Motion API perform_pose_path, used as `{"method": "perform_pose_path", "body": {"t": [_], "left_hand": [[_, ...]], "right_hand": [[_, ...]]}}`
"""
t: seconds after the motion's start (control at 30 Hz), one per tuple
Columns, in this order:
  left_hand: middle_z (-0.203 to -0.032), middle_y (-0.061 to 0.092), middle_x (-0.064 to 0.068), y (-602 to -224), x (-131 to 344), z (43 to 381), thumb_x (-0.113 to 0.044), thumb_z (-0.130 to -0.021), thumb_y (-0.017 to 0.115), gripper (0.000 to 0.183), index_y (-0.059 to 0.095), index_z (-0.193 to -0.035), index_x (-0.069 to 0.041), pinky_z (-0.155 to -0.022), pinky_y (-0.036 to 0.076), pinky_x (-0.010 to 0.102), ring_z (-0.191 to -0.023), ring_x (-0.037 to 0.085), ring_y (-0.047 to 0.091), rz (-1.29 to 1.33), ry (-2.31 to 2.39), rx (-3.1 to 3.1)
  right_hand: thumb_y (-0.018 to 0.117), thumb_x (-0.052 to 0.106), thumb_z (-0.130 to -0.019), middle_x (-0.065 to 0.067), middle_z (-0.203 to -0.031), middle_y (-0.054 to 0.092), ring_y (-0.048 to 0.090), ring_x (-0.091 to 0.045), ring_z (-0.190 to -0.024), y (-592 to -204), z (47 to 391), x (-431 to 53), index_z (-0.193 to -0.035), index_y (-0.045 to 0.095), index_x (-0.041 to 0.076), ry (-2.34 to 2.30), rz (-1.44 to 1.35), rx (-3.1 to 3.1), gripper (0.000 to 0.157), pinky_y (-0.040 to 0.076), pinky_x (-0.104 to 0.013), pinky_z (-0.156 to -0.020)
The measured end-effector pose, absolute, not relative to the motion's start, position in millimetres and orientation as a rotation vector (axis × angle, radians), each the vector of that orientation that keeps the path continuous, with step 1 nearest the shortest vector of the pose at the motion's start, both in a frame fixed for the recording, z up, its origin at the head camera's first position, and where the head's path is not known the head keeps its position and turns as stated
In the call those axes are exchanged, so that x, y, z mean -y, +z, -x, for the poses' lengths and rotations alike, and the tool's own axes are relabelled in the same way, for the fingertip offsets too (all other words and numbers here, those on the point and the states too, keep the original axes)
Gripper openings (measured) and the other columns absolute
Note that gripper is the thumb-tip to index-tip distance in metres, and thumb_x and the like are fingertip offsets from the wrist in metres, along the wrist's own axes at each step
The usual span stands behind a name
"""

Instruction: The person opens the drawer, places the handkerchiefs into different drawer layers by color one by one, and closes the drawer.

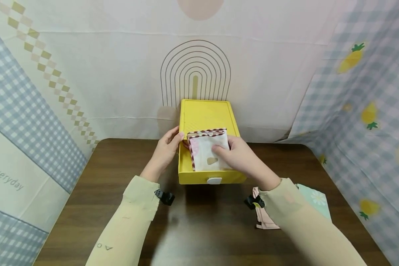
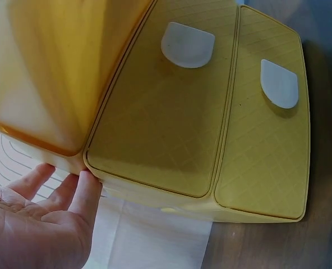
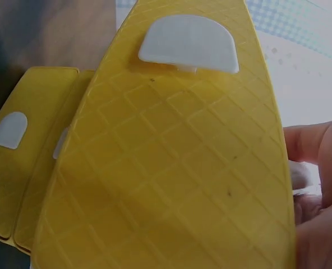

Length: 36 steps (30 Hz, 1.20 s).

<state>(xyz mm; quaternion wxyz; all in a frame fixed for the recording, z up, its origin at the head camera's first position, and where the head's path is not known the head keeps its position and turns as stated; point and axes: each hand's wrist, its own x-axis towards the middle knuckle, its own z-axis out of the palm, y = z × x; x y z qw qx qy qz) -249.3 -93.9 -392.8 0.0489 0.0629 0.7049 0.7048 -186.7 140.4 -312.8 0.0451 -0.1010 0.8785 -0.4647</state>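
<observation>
A small yellow drawer cabinet (image 1: 204, 112) stands at the back of the table, its top drawer (image 1: 192, 178) pulled out toward me. My right hand (image 1: 242, 157) holds a folded white cloth (image 1: 204, 147) with a red-and-white striped edge over the drawer, thumb on top. The fingers under the cloth are hidden. At the cabinet's left side, my left hand (image 1: 162, 153) rests with its thumb by the top front corner. In the left wrist view, its extended fingers (image 2: 87, 193) touch the side wall. Two lower drawer fronts (image 2: 155, 123) with white handles are closed.
Right of the cabinet, a folded pink cloth (image 1: 265, 218) and a pale green cloth (image 1: 315, 199) with a white flower lie on the brown table (image 1: 103, 192), partly covered by my right sleeve. Patterned fabric hangs behind the table and along both sides.
</observation>
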Motion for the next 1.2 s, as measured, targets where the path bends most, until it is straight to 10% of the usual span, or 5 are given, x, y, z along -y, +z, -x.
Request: {"method": "perform_pose_path", "body": {"t": [0.6, 1.2], "left_hand": [[-0.146, 0.044, -0.001, -392.9, 94.5, 249.9, -0.053, -0.092, 0.058, 0.064, 0.040, -0.148, -0.026, -0.103, 0.040, 0.039, -0.125, 0.018, 0.048, -0.172, 2.111, -2.188], [-0.148, 0.041, 0.001, -389.4, 95.1, 245.3, -0.046, -0.097, 0.055, 0.059, 0.037, -0.150, -0.025, -0.105, 0.038, 0.044, -0.127, 0.021, 0.047, -0.210, 2.108, -2.171]], "right_hand": [[0.061, 0.032, -0.095, -0.003, -0.063, 0.045, 0.044, -0.018, -0.053, -319.0, 191.5, -139.6, -0.076, 0.050, 0.010, -1.003, 0.404, -2.905, 0.031, 0.040, -0.033, -0.051], [0.065, 0.036, -0.093, 0.000, -0.103, 0.067, 0.060, -0.020, -0.090, -300.8, 174.9, -168.1, -0.120, 0.058, 0.011, -1.117, 0.222, -2.999, 0.038, 0.049, -0.038, -0.076]]}}
